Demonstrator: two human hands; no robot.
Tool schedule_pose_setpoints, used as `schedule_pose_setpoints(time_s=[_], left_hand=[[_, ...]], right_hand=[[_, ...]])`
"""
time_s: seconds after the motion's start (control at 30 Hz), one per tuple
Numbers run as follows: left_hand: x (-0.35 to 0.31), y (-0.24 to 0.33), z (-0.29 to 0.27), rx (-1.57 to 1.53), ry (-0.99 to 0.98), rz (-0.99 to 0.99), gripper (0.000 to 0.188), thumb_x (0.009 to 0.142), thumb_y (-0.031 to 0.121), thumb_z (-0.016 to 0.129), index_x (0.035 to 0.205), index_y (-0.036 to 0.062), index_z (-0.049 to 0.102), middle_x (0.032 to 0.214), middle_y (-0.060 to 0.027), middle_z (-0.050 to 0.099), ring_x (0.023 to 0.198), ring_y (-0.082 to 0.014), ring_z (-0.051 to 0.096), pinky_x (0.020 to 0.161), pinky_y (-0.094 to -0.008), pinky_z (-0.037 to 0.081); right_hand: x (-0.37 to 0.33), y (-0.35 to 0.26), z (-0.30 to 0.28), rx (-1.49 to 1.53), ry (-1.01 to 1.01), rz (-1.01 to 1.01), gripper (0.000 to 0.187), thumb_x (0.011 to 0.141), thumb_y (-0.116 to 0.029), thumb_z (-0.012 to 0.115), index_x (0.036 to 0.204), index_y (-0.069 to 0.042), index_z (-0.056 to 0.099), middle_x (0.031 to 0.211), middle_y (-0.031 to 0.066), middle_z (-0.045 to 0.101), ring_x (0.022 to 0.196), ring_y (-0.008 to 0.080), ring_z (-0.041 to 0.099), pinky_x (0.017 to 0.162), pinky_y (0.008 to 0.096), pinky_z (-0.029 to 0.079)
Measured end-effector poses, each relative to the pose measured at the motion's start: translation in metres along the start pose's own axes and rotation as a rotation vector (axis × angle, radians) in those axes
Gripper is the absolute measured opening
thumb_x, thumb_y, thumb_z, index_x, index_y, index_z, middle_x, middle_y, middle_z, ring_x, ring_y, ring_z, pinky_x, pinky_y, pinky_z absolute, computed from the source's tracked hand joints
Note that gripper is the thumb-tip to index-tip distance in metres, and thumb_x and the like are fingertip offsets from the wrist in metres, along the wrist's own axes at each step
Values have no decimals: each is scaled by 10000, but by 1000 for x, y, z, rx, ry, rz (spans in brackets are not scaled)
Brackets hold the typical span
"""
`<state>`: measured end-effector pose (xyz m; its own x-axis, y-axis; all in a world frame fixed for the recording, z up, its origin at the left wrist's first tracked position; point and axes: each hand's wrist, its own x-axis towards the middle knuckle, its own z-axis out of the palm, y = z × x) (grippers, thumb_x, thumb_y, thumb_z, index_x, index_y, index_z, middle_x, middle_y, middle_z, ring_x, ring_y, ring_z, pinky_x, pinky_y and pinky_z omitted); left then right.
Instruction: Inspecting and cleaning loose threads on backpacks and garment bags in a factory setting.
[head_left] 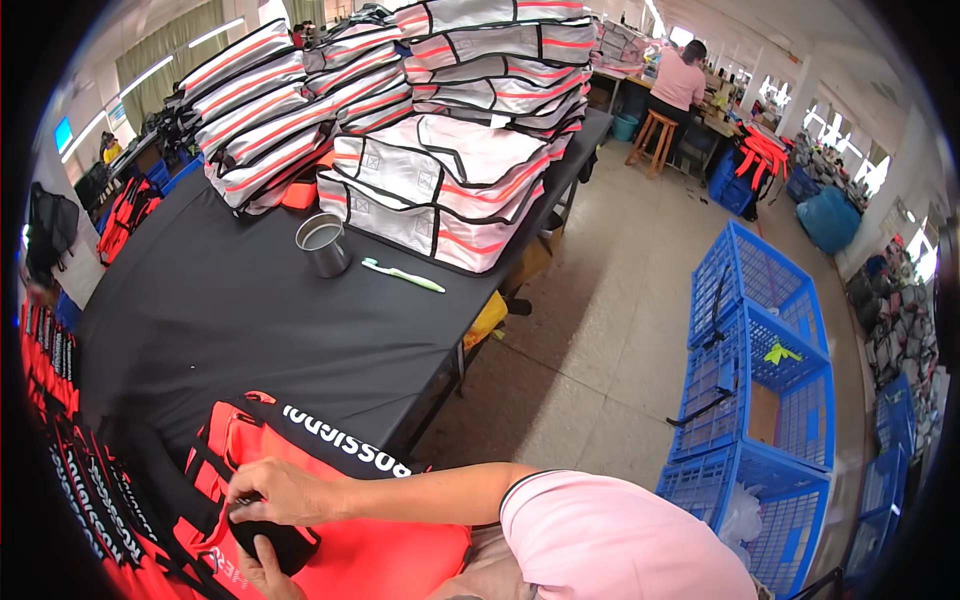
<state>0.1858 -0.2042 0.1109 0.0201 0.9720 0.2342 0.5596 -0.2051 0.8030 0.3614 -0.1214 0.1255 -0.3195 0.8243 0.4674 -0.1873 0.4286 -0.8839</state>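
A red bag [365,545] with black trim and white lettering lies at the near edge of the table, in front of me. My right hand [285,492] reaches in from the right and pinches the upper edge of a black fabric piece [290,545] on the bag. Below it, my left hand [268,577] grips the same black piece from its lower side, thumb on top. Its other fingers are mostly hidden. Black straps [207,462] run along the bag's left side.
A metal cup [323,247] and a green-and-white toothbrush [403,275] lie on the black-covered table [240,320]. Stacked grey bags [440,180] stand behind them. Red bags [110,505] pile up at left. Blue crates [750,400] line the floor at right; a person [678,80] works farther back.
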Motion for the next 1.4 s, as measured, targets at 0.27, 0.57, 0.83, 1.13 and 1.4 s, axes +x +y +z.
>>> schedule_pose_setpoints(time_s=[0.27, 0.57, 0.83, 1.13, 1.4], left_hand=[[-47, 16, 10, -97, -4, 22, 477, 918, 182, 690, 1319, -26, 539, 1178, -100, 608, 1034, -150, 561, 898, -252, 463], [-73, -24, 43, 183, 25, 321, 346, 669, 133, 848, 970, 20, 720, 1085, -81, 643, 1140, -341, 520, 973, -441, 433], [-97, -20, 57, -105, 313, -13, 221, 723, 69, 825, 933, 40, 761, 1058, -87, 703, 918, -196, 657, 783, -313, 545], [-100, -16, 61, -346, 269, -155, 200, 793, -3, 753, 988, 41, 756, 1099, -109, 700, 899, -157, 695, 784, -271, 577], [-96, -16, 60, -323, 250, -135, 241, 767, -16, 763, 1001, 40, 754, 1094, -113, 706, 902, -179, 700, 798, -285, 572]], right_hand=[[-29, -7, -3, 39, -229, 143, 187, 802, -104, 720, 772, 37, 601, 650, 109, 595, 634, 175, 588, 590, 338, 452], [-88, 68, 13, 473, -288, 898, 286, 749, -245, 803, 864, -14, 680, 817, 40, 625, 726, 110, 570, 611, 268, 454], [-82, -14, -17, -79, -200, 619, 439, 997, -298, 557, 1302, 18, 581, 1107, 82, 672, 948, 106, 581, 890, 286, 469], [-120, -26, -4, -539, -130, 367, 171, 864, -95, 733, 922, 37, 639, 806, 78, 675, 726, 120, 630, 656, 265, 521], [-114, -15, -3, -691, -192, 184, 208, 801, -161, 781, 861, -11, 649, 755, 120, 671, 633, 257, 636, 574, 346, 503]])
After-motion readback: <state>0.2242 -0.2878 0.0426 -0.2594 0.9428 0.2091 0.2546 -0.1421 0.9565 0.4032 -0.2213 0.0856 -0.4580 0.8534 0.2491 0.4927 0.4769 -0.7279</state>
